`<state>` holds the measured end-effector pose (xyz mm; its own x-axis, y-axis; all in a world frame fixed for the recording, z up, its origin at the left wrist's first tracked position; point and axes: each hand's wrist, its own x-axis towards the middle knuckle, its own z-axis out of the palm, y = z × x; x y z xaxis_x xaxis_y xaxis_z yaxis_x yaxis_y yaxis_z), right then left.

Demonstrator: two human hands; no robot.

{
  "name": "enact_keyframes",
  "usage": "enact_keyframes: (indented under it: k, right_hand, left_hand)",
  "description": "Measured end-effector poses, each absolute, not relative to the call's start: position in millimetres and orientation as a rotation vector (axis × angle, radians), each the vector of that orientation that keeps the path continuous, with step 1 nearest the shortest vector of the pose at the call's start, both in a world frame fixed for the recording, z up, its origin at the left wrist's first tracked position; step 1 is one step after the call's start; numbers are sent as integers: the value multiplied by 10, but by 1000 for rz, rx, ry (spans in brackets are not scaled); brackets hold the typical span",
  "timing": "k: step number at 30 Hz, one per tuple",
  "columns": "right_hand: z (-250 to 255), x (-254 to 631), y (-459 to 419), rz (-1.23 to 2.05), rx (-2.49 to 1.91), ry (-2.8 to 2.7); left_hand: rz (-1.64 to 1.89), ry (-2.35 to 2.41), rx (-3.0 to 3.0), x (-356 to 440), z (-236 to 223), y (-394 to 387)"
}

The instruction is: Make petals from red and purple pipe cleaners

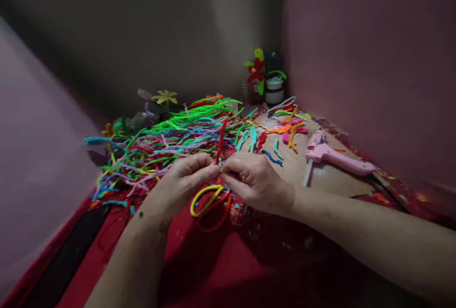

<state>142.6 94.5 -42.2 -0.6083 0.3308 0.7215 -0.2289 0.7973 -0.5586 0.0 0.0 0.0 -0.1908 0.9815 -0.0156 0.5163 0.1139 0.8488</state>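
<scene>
A red pipe cleaner (pixel 221 139) stands up between my two hands, its lower end hidden among the fingertips. My left hand (pixel 188 177) is closed in a pinch around that end. Right against it, my right hand (pixel 251 180) also pinches the low part, its fingers curled; the exact grip point is partly covered. Just under the hands lie scissors with yellow and red handle loops (pixel 208 201), their blades mostly hidden. Behind my left hand spreads a large heap of colourful pipe cleaners (pixel 185 130), green, blue, purple and red.
A pink glue gun (pixel 337 156) with a glue stick lies on a tan board (pixel 295 170) at the right. Small bent pipe cleaner pieces (pixel 253 137) are scattered there. Pipe cleaner flowers (pixel 257 68) and a lidded jar (pixel 275 90) stand at the back. Red cloth (pixel 213 270) covers the front.
</scene>
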Motion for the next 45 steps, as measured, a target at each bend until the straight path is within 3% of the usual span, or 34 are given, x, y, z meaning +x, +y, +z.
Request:
enact_keyframes:
  k: [8, 14, 18, 27, 32, 35, 38, 42, 45]
  right_hand:
    - [-351, 1384, 1004, 1960, -317, -1837]
    - [-324, 1349, 1017, 1987, -501, -1732]
    - [-301, 1346, 1007, 1977, -535, -1786]
    - [-377, 1395, 984, 1050, -390, -2128]
    - [-402, 1415, 1009, 436, -30, -1983]
    - [-414, 1414, 1044, 283, -66, -2071]
    - [-404, 1404, 1073, 545, -198, -2164]
    - [-367, 1386, 1091, 1388, -415, -2077]
    - [-365, 1370, 1091, 1763, -460, -1937]
  left_hand:
    - [1261, 1868, 1363, 10, 18, 29]
    - [1156, 1798, 1350, -7, 14, 52]
    - [1276, 1752, 1314, -67, -52, 71]
    - [1285, 1824, 1310, -52, -36, 74]
    - [1055, 1852, 1408, 7, 4, 49]
    - [937, 1869, 1460, 49, 16, 38]
    - [927, 1904, 1480, 53, 27, 31]
    - [967, 1920, 1475, 31, 26, 48]
    - [1028, 1899, 1459, 24, 8, 63]
